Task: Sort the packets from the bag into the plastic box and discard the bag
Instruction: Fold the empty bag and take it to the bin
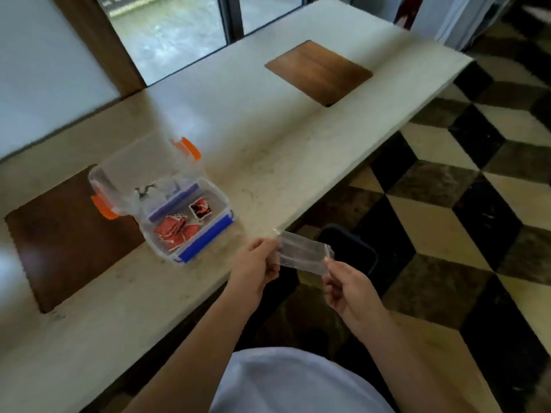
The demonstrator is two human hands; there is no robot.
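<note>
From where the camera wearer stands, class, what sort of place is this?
Probably a dining or cafe room: a long pale counter with wooden placemats, a checkered tile floor and a glass door.

No words or numbers can be read here. The red packets in the plastic box near the front edge of the desk have marks on them, but they are too small and blurry to read. The clear bag shows no writing that can be made out.
</note>
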